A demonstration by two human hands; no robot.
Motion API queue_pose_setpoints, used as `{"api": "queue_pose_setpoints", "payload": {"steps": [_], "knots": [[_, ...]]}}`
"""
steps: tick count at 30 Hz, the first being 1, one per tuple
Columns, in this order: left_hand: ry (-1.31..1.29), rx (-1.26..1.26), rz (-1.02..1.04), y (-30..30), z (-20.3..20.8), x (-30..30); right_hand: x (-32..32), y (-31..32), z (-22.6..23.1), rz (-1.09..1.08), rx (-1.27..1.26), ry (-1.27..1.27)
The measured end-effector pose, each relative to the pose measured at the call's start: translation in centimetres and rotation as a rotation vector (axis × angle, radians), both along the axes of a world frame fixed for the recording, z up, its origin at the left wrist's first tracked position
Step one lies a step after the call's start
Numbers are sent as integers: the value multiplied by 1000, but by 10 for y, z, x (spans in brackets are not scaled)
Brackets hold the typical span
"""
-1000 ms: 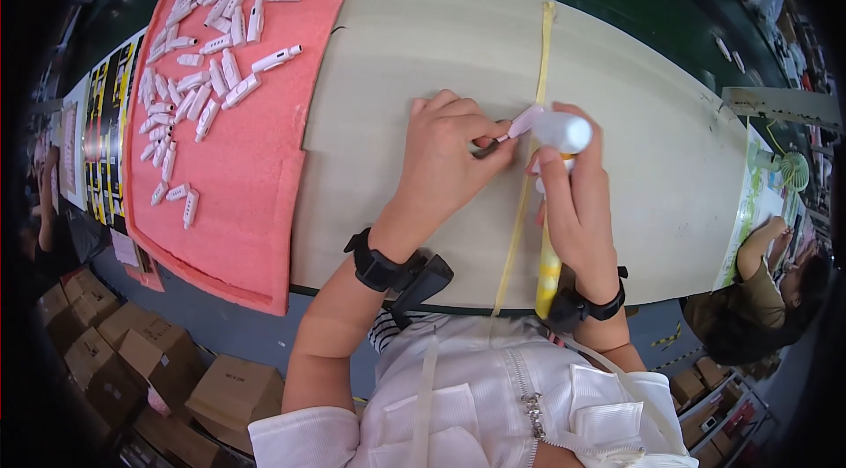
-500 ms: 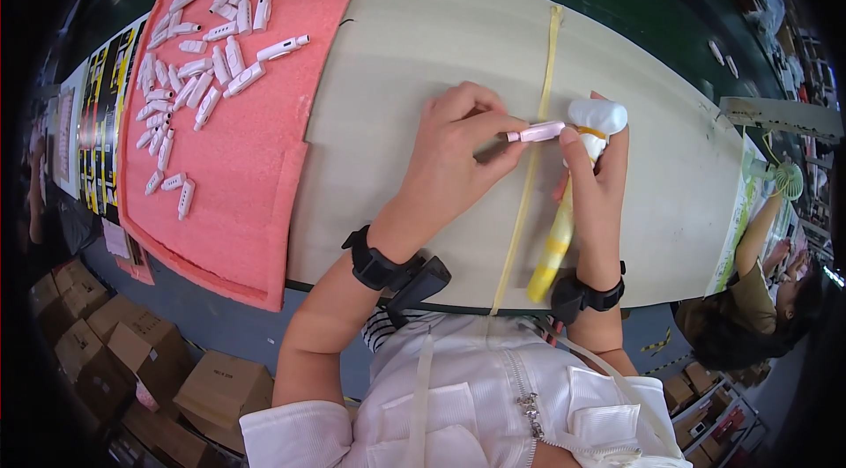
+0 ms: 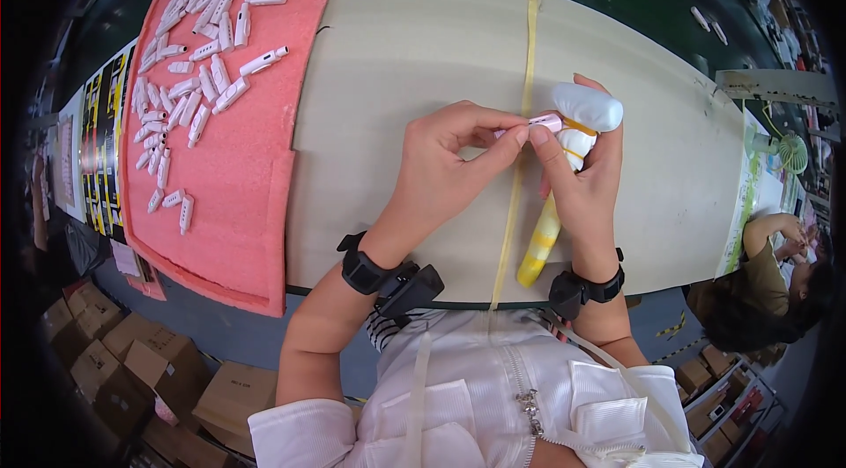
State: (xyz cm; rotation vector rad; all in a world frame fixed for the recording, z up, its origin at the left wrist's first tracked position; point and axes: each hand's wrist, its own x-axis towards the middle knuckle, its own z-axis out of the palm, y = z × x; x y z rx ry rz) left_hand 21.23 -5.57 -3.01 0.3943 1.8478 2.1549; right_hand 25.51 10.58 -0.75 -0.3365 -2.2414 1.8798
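A small pale pink, elongated plastic device (image 3: 548, 122) is held between both hands above the grey-beige work mat. My left hand (image 3: 445, 159) pinches its left end between thumb and fingertips, hiding that part. With its thumb, my right hand (image 3: 586, 190) presses the device's right end. The same right hand also grips a mallet (image 3: 589, 107), whose head is wrapped in white and bound with an orange band. Its yellow and white handle hangs below the palm, tilted toward me. Many similar white devices (image 3: 207, 85) lie scattered on a pink foam mat to the left.
The pink foam mat (image 3: 229, 239) has a raised edge beside the grey-beige mat (image 3: 388, 36). A yellow tape strip (image 3: 520, 168) crosses the work surface. Cardboard boxes (image 3: 233, 397) stand on the floor at lower left. Another person (image 3: 762, 283) sits at right, near a green fan (image 3: 791, 152).
My left fingers have slid right along the device, covering more of it, and both thumbs are now closer together. The mallet has shifted slightly, its head turned. The whole view has moved a little.
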Motion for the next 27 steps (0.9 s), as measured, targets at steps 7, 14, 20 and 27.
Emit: {"api": "queue_pose_setpoints", "payload": {"steps": [7,14,20,27], "knots": [[67,-184,-68,-1,3,-4,0,2,-7,18,19,-55],[-114,6,354,-60,11,-46,0,-2,-4,56,-22,-174],[-188,341,781,-81,8,-57,0,-5,-2,71,-11,-170],[-143,28,382,-39,-3,-40,0,-2,-2,90,-37,-179]]}}
